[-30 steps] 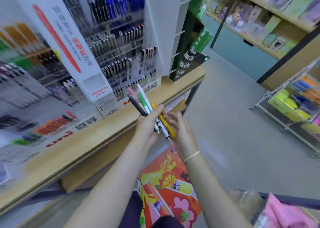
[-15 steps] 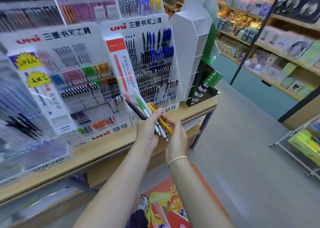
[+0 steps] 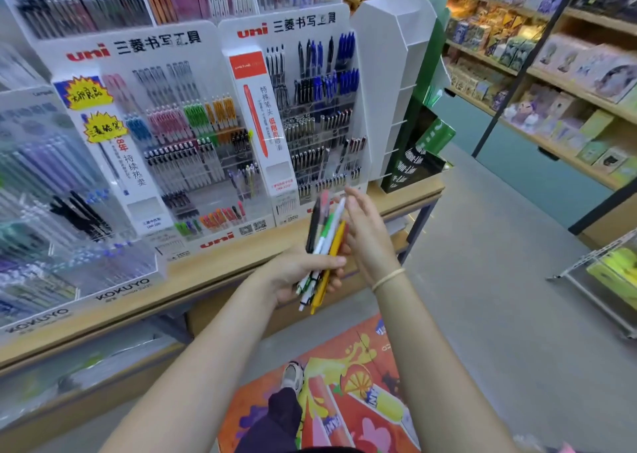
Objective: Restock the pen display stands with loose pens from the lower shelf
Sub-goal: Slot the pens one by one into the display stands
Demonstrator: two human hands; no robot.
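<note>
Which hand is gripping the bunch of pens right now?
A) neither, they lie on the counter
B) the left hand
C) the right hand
B: the left hand has its fingers curled round the bunch of pens, while the right hand is beside them with straight fingers.

**Counts at the pen counter**

We count two hands, the left hand (image 3: 303,273) and the right hand (image 3: 367,235). We make out four loose pens (image 3: 327,242) between them: black, green-and-white, white, yellow; a pinkish blur may be a fifth. Two "uni" display stands (image 3: 220,32) fill the upper centre of the frame. One shoe (image 3: 292,376) shows at the bottom.
</note>
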